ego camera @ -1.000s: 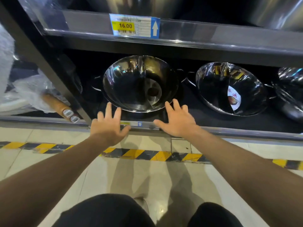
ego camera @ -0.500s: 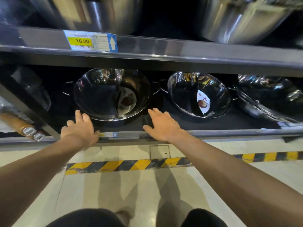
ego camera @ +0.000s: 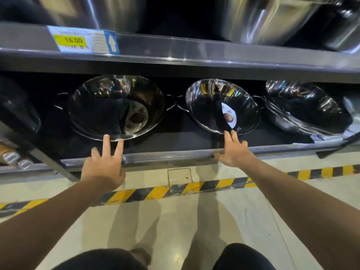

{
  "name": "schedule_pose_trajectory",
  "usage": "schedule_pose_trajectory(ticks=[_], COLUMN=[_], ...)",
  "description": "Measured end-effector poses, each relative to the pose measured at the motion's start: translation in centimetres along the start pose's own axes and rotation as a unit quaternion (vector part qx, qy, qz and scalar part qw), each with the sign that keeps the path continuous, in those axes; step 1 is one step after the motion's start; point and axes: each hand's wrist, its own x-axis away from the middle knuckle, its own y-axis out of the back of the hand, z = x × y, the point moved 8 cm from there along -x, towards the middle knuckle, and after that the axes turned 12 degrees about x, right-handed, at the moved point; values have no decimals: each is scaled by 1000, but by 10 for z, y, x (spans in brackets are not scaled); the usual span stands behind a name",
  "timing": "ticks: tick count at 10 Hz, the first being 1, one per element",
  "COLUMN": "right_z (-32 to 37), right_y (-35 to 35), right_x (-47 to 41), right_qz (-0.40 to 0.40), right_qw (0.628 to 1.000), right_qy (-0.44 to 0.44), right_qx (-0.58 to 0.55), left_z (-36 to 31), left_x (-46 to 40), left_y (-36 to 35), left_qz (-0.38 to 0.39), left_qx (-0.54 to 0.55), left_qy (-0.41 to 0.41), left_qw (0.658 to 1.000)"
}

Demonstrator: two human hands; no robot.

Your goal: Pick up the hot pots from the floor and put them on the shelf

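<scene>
Bottom shelf (ego camera: 175,155), dark deck, steel lip. Two divided hot pots on it: left pot (ego camera: 116,107), right pot (ego camera: 222,107), tilted, handles near each other. Left hand (ego camera: 104,166) fingers spread, tips at left pot's rim, gripping nothing. Right hand (ego camera: 234,152) open, fingertips at right pot's rim, empty.

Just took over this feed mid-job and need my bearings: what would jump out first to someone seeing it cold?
Two shiny steel hot pots tilted on the dark bottom shelf: the left pot and the right pot, with a round label inside. The open left hand reaches the left pot's front rim, the open right hand the right pot's. Above, a yellow 16.00 price tag sits on the upper shelf edge, and yellow-black hazard tape crosses the floor.
</scene>
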Motion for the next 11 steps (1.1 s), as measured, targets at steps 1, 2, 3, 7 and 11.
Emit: schedule_pose_trajectory(ticks=[1,2,3,7,11], right_z=[-15,-15,-8,-9,73], right_y=[2,4,2,9,128], right_x=[-1,-2,0,7,57], right_qz=[17,30,37,33,-41], right_qw=[999,999,999,998,987], right_qy=[-22,-24,-12,26,153], right_qx=[17,4,3,40,29], left_z=[11,12,7,6,-37], left_x=[-1,-2,-4,-7,-8], left_y=[3,4,6,15,130], left_qz=[-6,5,18,40,96], left_qx=[0,12,26,64,131], left_qy=[4,-2,10,27,-8], left_qw=[1000,1000,999,997,987])
